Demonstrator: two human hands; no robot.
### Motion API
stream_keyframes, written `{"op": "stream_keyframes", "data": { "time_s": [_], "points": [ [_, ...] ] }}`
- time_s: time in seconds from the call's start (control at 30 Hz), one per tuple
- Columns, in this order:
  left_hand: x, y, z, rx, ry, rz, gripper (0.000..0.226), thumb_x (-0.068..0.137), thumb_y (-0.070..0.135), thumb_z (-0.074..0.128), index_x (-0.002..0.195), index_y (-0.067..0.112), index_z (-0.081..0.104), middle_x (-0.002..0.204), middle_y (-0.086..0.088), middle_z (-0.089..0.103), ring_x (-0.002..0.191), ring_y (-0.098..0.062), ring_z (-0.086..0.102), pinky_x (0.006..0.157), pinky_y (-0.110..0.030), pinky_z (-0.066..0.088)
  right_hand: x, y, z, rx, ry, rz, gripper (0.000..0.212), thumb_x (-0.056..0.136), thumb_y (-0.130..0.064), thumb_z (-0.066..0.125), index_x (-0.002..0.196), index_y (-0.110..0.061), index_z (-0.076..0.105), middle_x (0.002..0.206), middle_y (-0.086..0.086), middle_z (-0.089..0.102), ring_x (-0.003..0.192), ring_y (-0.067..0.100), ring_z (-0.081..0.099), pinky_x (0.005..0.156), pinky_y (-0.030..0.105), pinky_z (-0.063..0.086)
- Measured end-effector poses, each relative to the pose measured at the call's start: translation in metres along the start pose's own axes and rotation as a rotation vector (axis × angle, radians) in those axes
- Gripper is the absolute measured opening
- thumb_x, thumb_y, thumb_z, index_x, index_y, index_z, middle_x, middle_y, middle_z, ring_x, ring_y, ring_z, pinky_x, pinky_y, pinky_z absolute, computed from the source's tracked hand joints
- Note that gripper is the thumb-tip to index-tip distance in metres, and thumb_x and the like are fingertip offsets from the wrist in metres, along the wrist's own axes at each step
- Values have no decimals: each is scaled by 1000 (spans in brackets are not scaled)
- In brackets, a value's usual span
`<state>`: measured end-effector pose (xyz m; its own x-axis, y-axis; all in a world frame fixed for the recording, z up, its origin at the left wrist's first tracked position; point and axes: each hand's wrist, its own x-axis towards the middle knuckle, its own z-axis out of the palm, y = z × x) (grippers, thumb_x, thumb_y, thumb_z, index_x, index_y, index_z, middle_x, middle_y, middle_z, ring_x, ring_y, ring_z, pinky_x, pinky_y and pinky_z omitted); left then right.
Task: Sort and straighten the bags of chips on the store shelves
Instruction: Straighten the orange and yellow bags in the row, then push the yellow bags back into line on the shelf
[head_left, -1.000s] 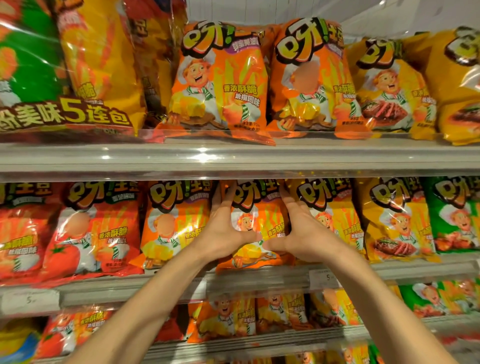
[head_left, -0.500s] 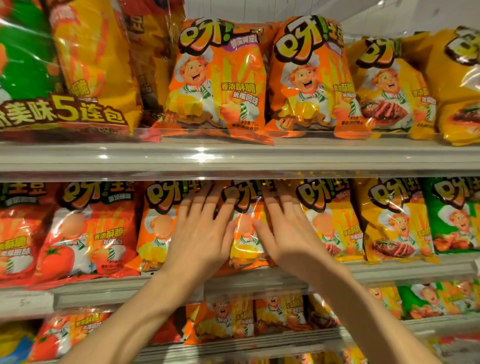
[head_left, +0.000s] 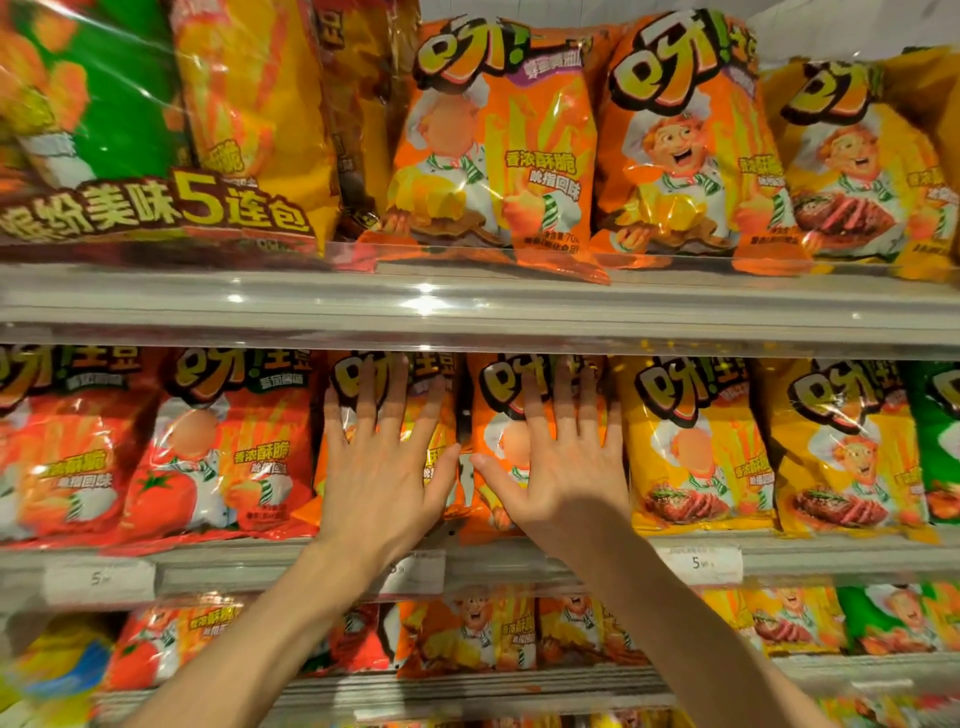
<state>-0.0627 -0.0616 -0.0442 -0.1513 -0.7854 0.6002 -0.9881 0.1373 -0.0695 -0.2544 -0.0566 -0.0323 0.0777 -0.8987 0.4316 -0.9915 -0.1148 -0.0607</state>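
Two orange chip bags stand side by side on the middle shelf (head_left: 519, 558). My left hand (head_left: 384, 467) lies flat, fingers spread, on the left orange bag (head_left: 337, 395). My right hand (head_left: 561, 462) lies flat in the same way on the right orange bag (head_left: 493, 415). Neither hand grips anything; the palms press against the bag fronts and hide most of both bags. The thumbs nearly meet at the gap between the two bags.
Red tomato bags (head_left: 223, 447) stand to the left, yellow steak bags (head_left: 696, 447) and a green bag (head_left: 937, 441) to the right. The upper shelf (head_left: 467, 306) carries orange bags (head_left: 493, 145) and a large multipack (head_left: 130, 130). A lower shelf holds more bags (head_left: 467, 634).
A second ago both hands clasped one orange bag from its sides. They have since opened flat and moved apart, each now pressing on its own bag. The camera has come closer.
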Motion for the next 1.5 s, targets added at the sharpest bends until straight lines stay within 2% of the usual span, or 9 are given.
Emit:
{"op": "stream_keyframes", "data": {
  "time_s": [0.23, 0.37, 0.57, 0.8, 0.97, 1.17, 1.27, 1.4, 1.5],
  "points": [
    [0, -1, 1, -49, 1, -9, 66, 99, 59, 28, 157, 29, 27, 165, -14, 21, 154, -38, 12, 120, -61, 3, 2, 1, 4, -20, 25, -1, 96, 86, -88, 6, 161, -29, -10, 171, 7, -10, 157, 31, -12, 124, 58, 1],
    [-3, -3, -4, -133, 24, 13, 62, 99, 54, 33, 154, 24, 38, 163, -15, 27, 154, -32, 15, 121, -62, 7, 1, 6, -2, 110, 40, -51, 95, 90, -85, 19, 162, -29, -6, 170, 0, -13, 156, 23, -17, 125, 56, -3],
    [-15, 8, -12, -399, 211, 61, 56, 97, 40, 49, 144, 10, 52, 149, -19, 46, 138, -41, 40, 116, -58, 25, -19, 14, -23, 332, 8, 7, 88, 94, -76, 35, 162, -29, 5, 171, -4, -2, 157, 13, -7, 127, 46, 5],
    [-42, 61, -29, -721, 43, 89, 59, 100, 45, 45, 154, 23, 36, 163, -6, 28, 148, -28, 28, 118, -49, 30, -79, 40, -26, 689, -19, 203, 86, 94, -68, 49, 162, -39, 5, 169, -19, -1, 154, -2, -1, 127, 35, 13],
    [-61, 104, -29, -956, 164, 44, 57, 99, 32, 56, 151, 15, 41, 160, -2, 32, 148, -20, 33, 110, -53, 42, -114, 87, -29, 841, 72, 196, 76, 97, -62, 49, 161, -37, 15, 165, -24, 14, 152, -2, 18, 124, 37, 26],
    [-72, 185, -38, -917, 164, -197, 59, 91, 43, 60, 146, 24, 49, 149, 4, 44, 126, 25, 34, 99, 3, 25, -133, 190, -32, 925, 26, 244, 73, 84, -83, 42, 149, -61, 17, 159, -27, 29, 144, 4, 40, 113, 49, 43],
    [-67, 230, -41, -858, 126, -285, 55, 94, 41, 63, 145, 31, 47, 147, 10, 40, 112, 37, 30, 87, 11, 21, -133, 253, -38, 885, 74, 268, 83, 81, -84, 40, 151, -41, 30, 151, -12, 47, 136, 13, 51, 107, 46, 49],
    [-48, 271, -46, -777, 124, -278, 58, 96, 48, 58, 149, 32, 42, 151, 11, 35, 131, 17, 34, 96, -3, 33, -120, 314, -51, 850, 128, 231, 74, 92, -63, 48, 153, -24, 34, 105, -7, 63, 99, 1, 66, 76, 18, 55],
    [-34, 288, -43, -745, 94, -292, 59, 97, 49, 56, 151, 33, 38, 154, 8, 33, 140, -10, 38, 108, -31, 37, -106, 341, -59, 821, 141, 190, 80, 93, -67, 47, 157, -22, 31, 132, -4, 58, 108, -4, 62, 82, 31, 58]
  ]
}}
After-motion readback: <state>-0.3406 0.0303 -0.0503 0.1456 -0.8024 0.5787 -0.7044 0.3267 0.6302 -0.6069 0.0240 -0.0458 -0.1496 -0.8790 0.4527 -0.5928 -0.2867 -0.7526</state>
